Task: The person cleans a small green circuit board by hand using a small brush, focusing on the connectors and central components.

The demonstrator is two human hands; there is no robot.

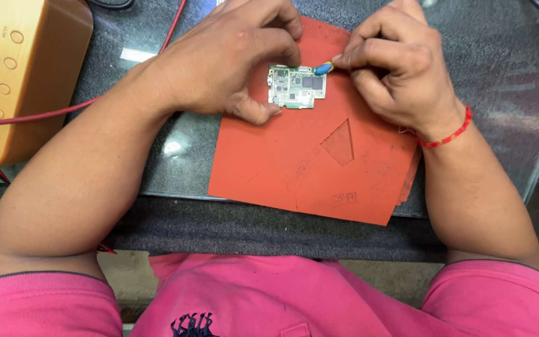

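Left hand (232, 56) pinches the small green board (296, 87) flat on the red mat (319, 168) so right hand (394, 62), at 3 o'clock, can pinch a blue tool (324, 68) to its top edge.

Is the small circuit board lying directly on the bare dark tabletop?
No: the circuit board rests on the orange mat, steadied by the left hand, while the right hand brings a blue-tipped tool to its corner.

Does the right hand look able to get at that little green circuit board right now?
Probably yes: the right hand pinches a small blue tool at the circuit board edge; the left hand only steadies its other side.
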